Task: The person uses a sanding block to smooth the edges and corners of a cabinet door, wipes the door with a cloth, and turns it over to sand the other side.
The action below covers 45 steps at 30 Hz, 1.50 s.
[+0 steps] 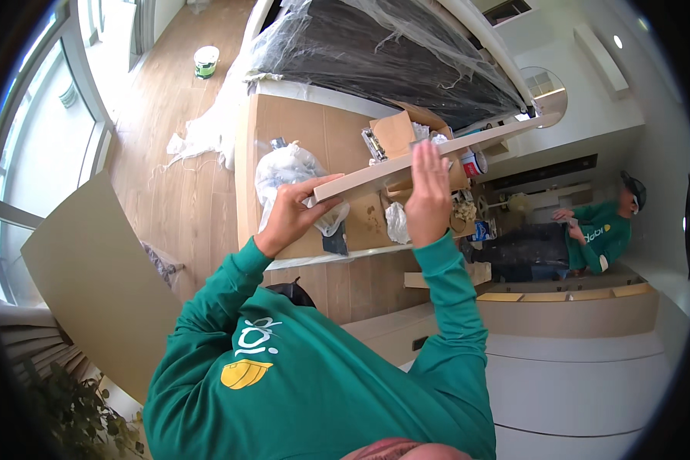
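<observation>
A long, narrow beige board [383, 172] slants up to the right in front of me, above a cardboard-covered table. My left hand [293, 211] grips its near end, with the thumb below and the fingers on top. Farther along, my right hand [429, 188] lies over the board, fingers straight and pressed together. A small grey piece [418, 143] shows at those fingertips; its kind cannot be made out. Below the board, near my left hand, sits a clear plastic bag [291, 170] with white contents. Crumpled white plastic [396, 223] lies under my right hand.
The table [299, 123] bears an open cardboard box [393, 134] and a white tub [474, 163]. Plastic sheeting [406, 46] covers a dark surface behind. At right stands a co-worker [606, 230] in green. A large beige panel [103, 276] leans at left; a bucket [205, 61] stands on the floor.
</observation>
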Available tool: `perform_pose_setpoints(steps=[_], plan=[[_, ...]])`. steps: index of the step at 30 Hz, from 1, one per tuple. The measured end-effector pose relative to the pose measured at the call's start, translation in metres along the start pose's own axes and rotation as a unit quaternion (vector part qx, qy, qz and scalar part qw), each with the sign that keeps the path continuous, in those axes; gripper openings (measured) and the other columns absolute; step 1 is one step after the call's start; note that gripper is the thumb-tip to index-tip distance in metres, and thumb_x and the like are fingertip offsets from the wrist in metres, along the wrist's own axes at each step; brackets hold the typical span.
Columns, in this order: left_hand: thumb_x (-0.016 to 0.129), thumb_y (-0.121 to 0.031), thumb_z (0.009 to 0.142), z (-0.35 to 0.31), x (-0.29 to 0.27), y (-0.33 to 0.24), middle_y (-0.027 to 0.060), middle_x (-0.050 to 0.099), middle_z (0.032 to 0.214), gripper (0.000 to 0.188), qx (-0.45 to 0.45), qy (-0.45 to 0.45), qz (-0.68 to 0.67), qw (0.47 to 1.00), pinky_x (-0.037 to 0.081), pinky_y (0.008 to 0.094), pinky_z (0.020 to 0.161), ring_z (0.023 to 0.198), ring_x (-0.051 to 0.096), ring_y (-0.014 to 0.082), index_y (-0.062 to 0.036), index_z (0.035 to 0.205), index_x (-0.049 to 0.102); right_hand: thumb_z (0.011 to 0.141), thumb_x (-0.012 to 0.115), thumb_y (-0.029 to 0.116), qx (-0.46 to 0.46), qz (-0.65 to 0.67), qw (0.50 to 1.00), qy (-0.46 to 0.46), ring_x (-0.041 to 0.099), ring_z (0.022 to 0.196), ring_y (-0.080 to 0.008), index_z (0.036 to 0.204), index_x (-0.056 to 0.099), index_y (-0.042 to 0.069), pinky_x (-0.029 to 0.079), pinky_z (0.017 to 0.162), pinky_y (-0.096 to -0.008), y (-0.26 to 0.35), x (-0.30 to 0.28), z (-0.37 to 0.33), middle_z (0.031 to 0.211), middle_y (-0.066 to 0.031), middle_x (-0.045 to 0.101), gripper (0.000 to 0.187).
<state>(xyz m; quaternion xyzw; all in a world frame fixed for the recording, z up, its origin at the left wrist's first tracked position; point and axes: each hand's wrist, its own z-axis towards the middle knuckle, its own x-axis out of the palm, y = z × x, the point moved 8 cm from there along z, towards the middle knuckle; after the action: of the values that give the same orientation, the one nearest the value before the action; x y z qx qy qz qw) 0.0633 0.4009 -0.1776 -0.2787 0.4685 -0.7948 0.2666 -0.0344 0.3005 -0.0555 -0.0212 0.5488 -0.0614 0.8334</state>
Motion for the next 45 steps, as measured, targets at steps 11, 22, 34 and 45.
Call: perform_pose_setpoints(steps=[11, 22, 34, 45], plan=[[0.082, 0.001, 0.091, -0.002, 0.009, 0.001, 0.0128, 0.082, 0.119, 0.042, 0.006, 0.004, 0.013, 1.0, 0.061, 0.0333, 0.094, 0.107, 0.077, 0.0156, -0.0004, 0.133, 0.075, 0.092, 0.05, -0.017, 0.06, -0.115, 0.987, -0.097, 0.05, 0.152, -0.0339, 0.152, 0.059, 0.0, 0.034, 0.13, -0.0551, -0.132, -0.041, -0.007, 0.159, -0.0176, 0.058, 0.063], [0.08, 0.003, 0.092, 0.01, -0.006, 0.008, 0.0112, 0.082, 0.115, 0.041, -0.02, 0.02, 0.048, 0.998, 0.061, 0.0329, 0.095, 0.106, 0.075, 0.0138, 0.0036, 0.132, 0.074, 0.096, 0.052, -0.006, 0.044, -0.1, 0.986, -0.125, 0.051, 0.15, -0.0357, 0.149, 0.061, 0.0, 0.038, 0.128, -0.0534, -0.146, -0.042, 0.004, 0.157, -0.0176, 0.059, 0.055], [0.086, -0.036, 0.089, 0.064, 0.047, -0.082, 0.0187, 0.072, 0.099, 0.061, 0.035, 0.092, 0.469, 0.878, 0.056, 0.0467, 0.071, 0.088, 0.073, 0.0389, 0.0008, 0.127, 0.057, 0.1, 0.053, 0.004, -0.098, 0.031, 0.992, -0.079, 0.049, 0.153, -0.0353, 0.153, 0.056, -0.003, 0.035, 0.13, -0.0518, -0.083, -0.016, 0.007, 0.158, -0.0212, 0.057, 0.054], [0.087, -0.044, 0.088, 0.063, 0.072, -0.065, 0.0126, 0.059, 0.08, 0.05, 0.073, -0.085, 0.628, 0.77, 0.048, 0.0457, 0.061, 0.072, 0.063, 0.0357, -0.0061, 0.088, 0.055, 0.095, 0.052, -0.008, -0.072, -0.074, 0.967, -0.232, 0.058, 0.144, -0.0334, 0.141, 0.069, 0.004, 0.041, 0.127, -0.0506, -0.44, -0.097, 0.043, 0.146, -0.0146, 0.067, 0.05]])
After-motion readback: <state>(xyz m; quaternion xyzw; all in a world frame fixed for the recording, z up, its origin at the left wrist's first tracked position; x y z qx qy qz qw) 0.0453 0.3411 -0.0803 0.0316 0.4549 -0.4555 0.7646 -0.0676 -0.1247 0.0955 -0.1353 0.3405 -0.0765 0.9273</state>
